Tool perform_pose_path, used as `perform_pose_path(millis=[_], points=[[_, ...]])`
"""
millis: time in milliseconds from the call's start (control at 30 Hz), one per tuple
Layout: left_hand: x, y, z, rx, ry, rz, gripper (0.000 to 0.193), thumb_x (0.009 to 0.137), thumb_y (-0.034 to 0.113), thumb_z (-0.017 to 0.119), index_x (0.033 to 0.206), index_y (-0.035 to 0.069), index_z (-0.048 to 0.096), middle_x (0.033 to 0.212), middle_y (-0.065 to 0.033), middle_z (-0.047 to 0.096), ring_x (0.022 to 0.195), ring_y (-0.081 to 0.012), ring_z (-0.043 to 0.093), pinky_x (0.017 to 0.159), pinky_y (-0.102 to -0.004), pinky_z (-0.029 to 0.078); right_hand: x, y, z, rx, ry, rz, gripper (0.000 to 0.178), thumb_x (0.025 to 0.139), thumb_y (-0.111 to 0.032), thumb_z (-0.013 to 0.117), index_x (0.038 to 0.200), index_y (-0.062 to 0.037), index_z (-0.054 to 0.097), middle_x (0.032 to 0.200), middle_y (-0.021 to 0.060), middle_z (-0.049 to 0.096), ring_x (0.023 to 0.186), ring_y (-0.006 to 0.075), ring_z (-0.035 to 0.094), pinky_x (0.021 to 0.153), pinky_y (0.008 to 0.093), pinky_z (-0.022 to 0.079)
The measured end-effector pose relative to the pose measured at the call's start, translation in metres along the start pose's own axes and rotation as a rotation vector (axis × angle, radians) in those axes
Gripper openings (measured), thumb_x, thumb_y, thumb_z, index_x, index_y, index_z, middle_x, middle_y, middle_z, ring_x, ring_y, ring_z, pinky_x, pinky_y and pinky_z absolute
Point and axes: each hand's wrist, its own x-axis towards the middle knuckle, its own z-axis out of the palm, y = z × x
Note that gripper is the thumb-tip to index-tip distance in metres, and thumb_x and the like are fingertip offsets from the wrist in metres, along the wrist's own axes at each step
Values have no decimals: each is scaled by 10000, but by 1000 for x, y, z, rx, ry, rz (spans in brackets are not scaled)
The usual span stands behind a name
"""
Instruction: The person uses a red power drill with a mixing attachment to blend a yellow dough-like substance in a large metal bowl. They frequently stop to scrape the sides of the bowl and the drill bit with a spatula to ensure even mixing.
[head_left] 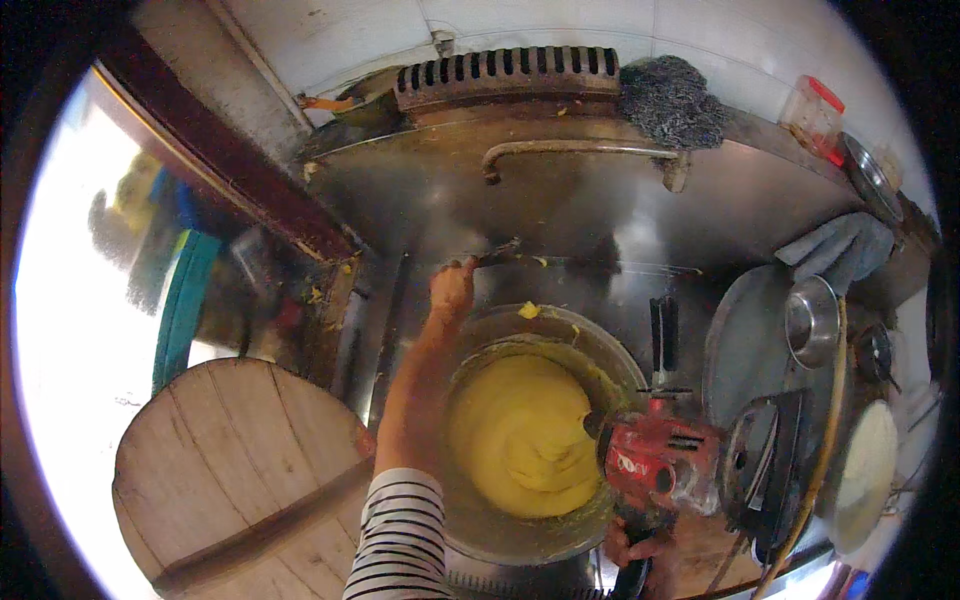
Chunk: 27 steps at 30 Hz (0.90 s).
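Observation:
A large metal pot (480,325) holds thick yellow mash (515,430), swirled on top. At its right rim sits a red electric hand drill (650,455), its front end over the mash and a black side handle (663,335) pointing away from me. My right hand (640,550) is closed around the drill's rear grip, partly hidden at the lower edge. Reaching past the pot's left side, my left hand (453,285) is closed on a thin dark utensil (497,252) near the steel backsplash; its exact kind is unclear.
A round wooden lid (240,450) with a crossbar lies at left. Above the backsplash are a curved spout (580,147) and a dark scouring mesh (672,100). At right stand a metal bowl (811,322), a grey round lid (745,340) and a long wooden stick (835,430).

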Motion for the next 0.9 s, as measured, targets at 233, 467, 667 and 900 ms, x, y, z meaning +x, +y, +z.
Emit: perform_pose_path(millis=[233,467,667,900], points=[[8,56,-2,-344,-151,37,216,845,160,455,1036,119,549,883,-159,609,771,-342,603,651,-416,488,-22,1,20,-93,200,-27,450,581,-29,631,993,-21,448,774,89,487,625,190,470,546,304,381],[-69,62,-78,-593,-45,256,196,854,171,450,977,107,588,827,-174,615,750,-362,589,646,-423,482,-55,37,0,-105,475,2,484,493,-75,614,943,3,453,719,95,470,560,190,456,498,295,351],[-156,12,-119,-125,-268,270,123,827,135,518,922,82,578,769,-180,614,709,-384,588,616,-443,476,-60,42,13,-206,292,31,460,535,-32,622,973,16,489,724,97,527,621,186,512,537,284,401],[-188,-32,-82,-533,-76,-86,178,813,146,535,967,62,564,812,-190,623,733,-384,597,628,-439,469,-22,41,43,-197,171,44,454,536,-31,600,976,10,496,725,88,529,577,184,493,538,298,382]])
